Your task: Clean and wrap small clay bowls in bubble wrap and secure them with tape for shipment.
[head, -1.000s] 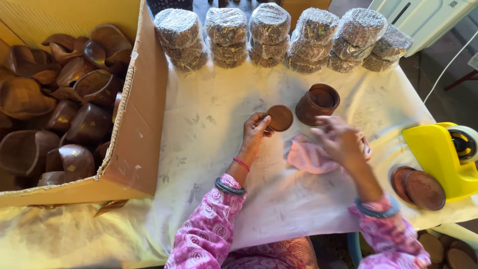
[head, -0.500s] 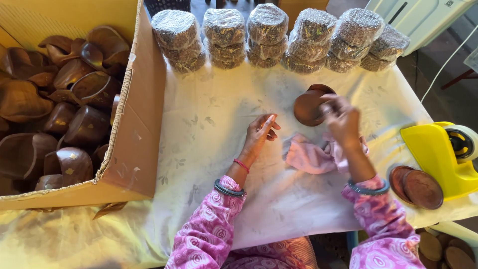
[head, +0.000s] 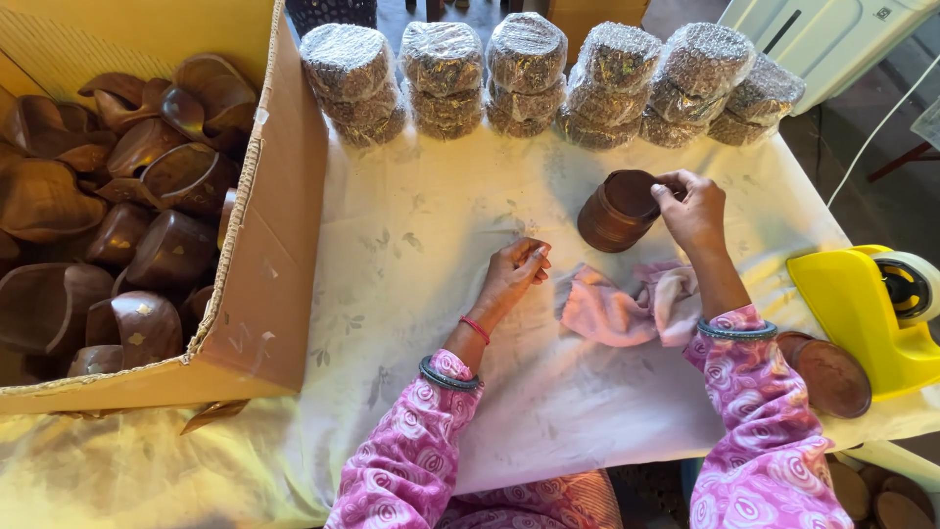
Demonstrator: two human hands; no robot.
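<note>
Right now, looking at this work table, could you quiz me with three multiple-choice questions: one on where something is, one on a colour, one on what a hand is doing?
1. Where is the cardboard box of wooden bowls?
A. at the table's left
B. at the right
C. under the table

2. What colour is the tape dispenser?
A. blue
B. yellow
C. green

3. What is the right hand doing?
A. lying flat
B. gripping the pink cloth
C. touching the round wooden container

Answers: 1 A, it fills the left side. 2 B, its body is yellow. 3 C, the fingers rest on its rim.
</note>
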